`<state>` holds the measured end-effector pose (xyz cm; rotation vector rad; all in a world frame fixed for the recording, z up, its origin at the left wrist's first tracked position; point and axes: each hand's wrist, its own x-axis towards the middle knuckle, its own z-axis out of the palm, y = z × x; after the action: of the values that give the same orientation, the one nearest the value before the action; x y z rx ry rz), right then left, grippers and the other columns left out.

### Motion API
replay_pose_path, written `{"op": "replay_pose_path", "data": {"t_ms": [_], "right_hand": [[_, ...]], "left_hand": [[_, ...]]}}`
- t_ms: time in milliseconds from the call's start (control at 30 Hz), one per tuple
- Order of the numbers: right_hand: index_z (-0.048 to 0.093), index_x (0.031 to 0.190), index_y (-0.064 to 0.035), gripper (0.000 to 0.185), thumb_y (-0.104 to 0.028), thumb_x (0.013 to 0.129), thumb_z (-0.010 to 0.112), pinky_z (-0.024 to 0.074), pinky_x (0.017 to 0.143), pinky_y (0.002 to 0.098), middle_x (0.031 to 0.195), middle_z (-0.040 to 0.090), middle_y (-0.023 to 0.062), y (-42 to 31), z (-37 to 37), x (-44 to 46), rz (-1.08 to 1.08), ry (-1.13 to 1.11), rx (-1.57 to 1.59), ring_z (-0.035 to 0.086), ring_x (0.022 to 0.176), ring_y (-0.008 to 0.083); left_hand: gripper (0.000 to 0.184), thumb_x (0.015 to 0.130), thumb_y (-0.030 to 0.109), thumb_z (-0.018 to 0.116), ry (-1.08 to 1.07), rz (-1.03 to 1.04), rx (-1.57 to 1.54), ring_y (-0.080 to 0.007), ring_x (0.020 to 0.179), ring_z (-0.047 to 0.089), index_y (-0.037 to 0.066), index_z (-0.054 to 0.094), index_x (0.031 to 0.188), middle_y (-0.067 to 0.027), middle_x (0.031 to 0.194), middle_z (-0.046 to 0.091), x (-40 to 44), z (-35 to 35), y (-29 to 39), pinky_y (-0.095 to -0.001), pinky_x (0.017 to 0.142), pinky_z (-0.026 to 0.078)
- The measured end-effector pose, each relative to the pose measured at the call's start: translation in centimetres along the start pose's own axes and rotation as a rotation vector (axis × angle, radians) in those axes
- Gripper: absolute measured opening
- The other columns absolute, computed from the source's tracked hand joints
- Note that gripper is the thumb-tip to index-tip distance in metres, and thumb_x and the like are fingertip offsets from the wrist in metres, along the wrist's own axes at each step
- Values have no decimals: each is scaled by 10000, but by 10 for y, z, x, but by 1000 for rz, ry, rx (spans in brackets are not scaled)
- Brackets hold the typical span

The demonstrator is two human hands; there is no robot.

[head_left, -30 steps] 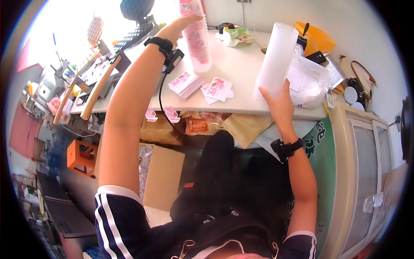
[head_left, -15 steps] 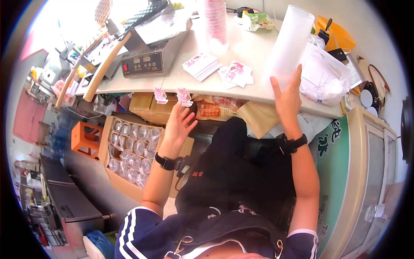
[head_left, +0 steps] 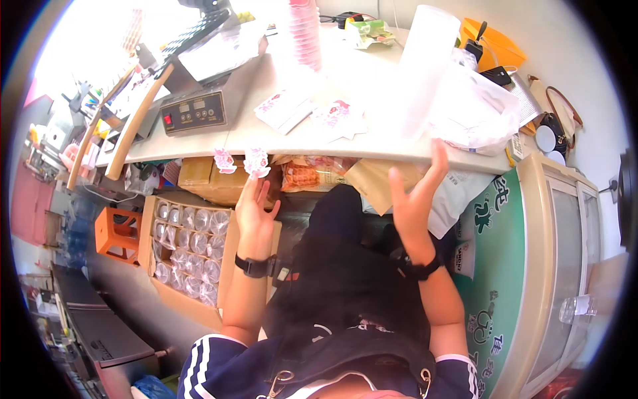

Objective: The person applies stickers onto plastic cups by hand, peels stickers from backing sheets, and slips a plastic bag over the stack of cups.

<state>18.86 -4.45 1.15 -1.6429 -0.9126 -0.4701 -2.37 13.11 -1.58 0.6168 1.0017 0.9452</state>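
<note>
My left hand (head_left: 255, 218) is raised palm up below the counter's front edge, fingers apart and holding nothing. Its fingertips are just under a pink-and-white sticker (head_left: 256, 162) at that edge; I cannot tell whether they touch. A second small sticker (head_left: 224, 161) is beside it, to the left. My right hand (head_left: 419, 206) hovers in front of the counter, thumb and fingers spread, nothing in it. Beyond it a tall translucent white cup stack (head_left: 428, 66) stands on the counter (head_left: 306, 141). White printed cards lie in a pile (head_left: 284, 112) and a loose group (head_left: 339, 120).
A machine with a control panel (head_left: 193, 113) and wooden handles (head_left: 139, 123) is at the left. Pink cups (head_left: 304, 33) are stacked at the back. Below are a carton of wrapped cups (head_left: 189, 246), an orange stool (head_left: 119, 234) and a green-sided cabinet (head_left: 495, 266) at right.
My right hand has come off the tall white cup stack and drawn back toward me. My left hand stays near the sticker. The whole view has shifted slightly.
</note>
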Motion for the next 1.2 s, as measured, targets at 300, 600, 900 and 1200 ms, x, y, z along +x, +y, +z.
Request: {"op": "replay_pose_path", "data": {"t_ms": [300,600,900,1200], "right_hand": [[490,1325,-70,567,-252,828,695,177,1130,560,1334,509,124,-46,-22,-7,-22,-452,103,433,1297,318],[636,1102,-104,285,-178,829,676,192,1137,556,1176,602,68,-34,-15,-24,63,-600,144,539,1158,270],[618,1158,-108,365,-217,820,703,167,1143,560,1252,569,55,-39,-23,-27,26,-626,71,506,1203,271],[602,1214,-94,586,-203,686,834,209,1154,545,1353,509,121,-69,-48,0,-143,-348,48,432,1306,342]], "left_hand": [[434,951,329,561,-457,78,180,-210,1303,429,72,553,1300,-65,1410,513,-83,21,-17,-473,1085,348],[915,854,557,647,-93,-174,-75,-245,1396,348,99,235,1531,-79,1557,293,13,-6,0,-528,1097,313],[214,919,173,630,-74,151,-31,-117,1062,563,82,655,1111,4,1074,641,-39,-6,-1,-410,966,413],[43,865,-54,652,-684,259,109,-209,1159,571,-14,639,864,-133,1338,516,-117,47,-39,-355,994,456]]}}
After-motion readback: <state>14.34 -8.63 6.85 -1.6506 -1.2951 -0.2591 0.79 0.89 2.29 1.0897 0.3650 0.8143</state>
